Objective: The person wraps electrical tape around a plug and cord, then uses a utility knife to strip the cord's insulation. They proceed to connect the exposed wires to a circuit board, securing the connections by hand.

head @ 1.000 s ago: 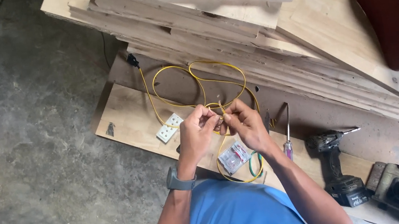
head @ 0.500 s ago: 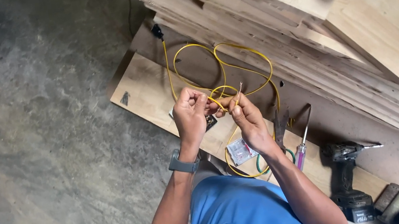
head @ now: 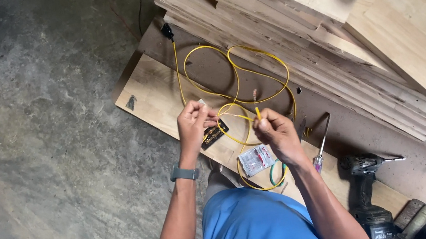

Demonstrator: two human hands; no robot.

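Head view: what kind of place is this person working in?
Probably a woodworking shop or building site: stacked wooden boards on a bare concrete floor, a cordless drill and screwdriver beside the hands, which hold yellow wire.

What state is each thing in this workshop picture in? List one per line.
Left hand: closed on the yellow cable.
Right hand: pinching a cable end, upright.
Yellow cable: loosely coiled on the board.
Screwdriver: lying flat, untouched.
Cordless drill: lying on its side.
Small clear packet: lying flat on the board.
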